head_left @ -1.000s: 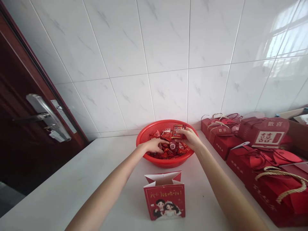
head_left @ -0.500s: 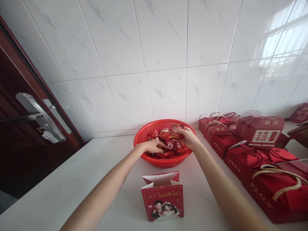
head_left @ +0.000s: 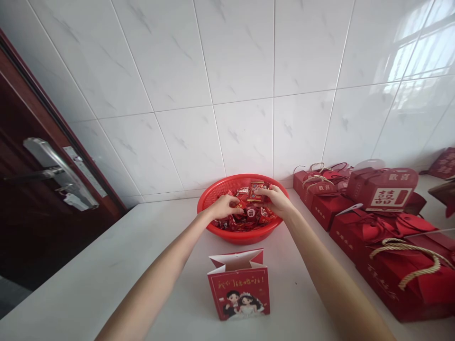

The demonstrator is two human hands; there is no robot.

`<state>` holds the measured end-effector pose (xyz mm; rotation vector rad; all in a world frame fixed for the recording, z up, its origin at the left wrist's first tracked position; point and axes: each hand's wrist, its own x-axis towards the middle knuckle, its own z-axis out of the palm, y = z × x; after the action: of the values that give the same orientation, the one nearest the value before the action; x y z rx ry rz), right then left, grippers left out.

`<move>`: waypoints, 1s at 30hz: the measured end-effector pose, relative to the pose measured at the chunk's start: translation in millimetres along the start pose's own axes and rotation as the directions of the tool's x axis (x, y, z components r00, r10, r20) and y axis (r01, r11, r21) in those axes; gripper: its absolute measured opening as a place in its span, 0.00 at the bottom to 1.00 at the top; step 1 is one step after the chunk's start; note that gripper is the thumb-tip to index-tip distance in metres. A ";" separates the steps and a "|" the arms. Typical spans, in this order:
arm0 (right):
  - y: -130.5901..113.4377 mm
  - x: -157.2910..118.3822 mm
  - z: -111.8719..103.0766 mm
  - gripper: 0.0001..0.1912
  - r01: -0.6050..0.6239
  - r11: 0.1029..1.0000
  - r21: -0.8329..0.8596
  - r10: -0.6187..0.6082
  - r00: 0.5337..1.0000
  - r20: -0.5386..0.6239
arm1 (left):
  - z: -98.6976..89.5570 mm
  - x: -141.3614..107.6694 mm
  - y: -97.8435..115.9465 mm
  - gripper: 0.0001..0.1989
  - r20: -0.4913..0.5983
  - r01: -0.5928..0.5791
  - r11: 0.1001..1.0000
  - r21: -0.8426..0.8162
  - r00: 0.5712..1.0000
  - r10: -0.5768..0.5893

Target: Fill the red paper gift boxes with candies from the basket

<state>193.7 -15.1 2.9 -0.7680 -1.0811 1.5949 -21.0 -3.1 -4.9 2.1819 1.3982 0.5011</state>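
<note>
A red plastic basket point(head_left: 205, 199) holds many red wrapped candies point(head_left: 245, 222). My right hand point(head_left: 277, 200) is over its right side, fingers closed on a square red candy packet point(head_left: 257, 190) held up above the pile. On the left side, my left hand point(head_left: 224, 207) reaches into the basket, its thumb and fingers pinched on a small red wrapped candy point(head_left: 239, 206), partly hidden by the fingers. In front of the basket a red paper gift bag point(head_left: 241, 289) stands upright with its top open, printed with a cartoon bride and groom.
Several red gift boxes point(head_left: 387, 279) with rope handles line the right side of the white table point(head_left: 159, 274). A tiled wall point(head_left: 185, 142) rises behind the basket. At left is a dark red door with a metal handle point(head_left: 53, 173).
My left hand has moved up and slightly back from the middle of the candies, its fingers now pinched together. The right hand still holds the candy packet in nearly the same place.
</note>
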 end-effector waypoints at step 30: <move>-76.6 -95.7 39.1 0.08 0.434 0.847 -0.307 -0.221 0.813 0.538 | -0.9 -177.1 98.3 0.11 -0.252 -0.105 0.984 -0.147 0.966 0.065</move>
<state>215.7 -111.4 85.4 -0.4027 -1.8657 1.2812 -21.6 -199.0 46.5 2.1119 1.3390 0.9112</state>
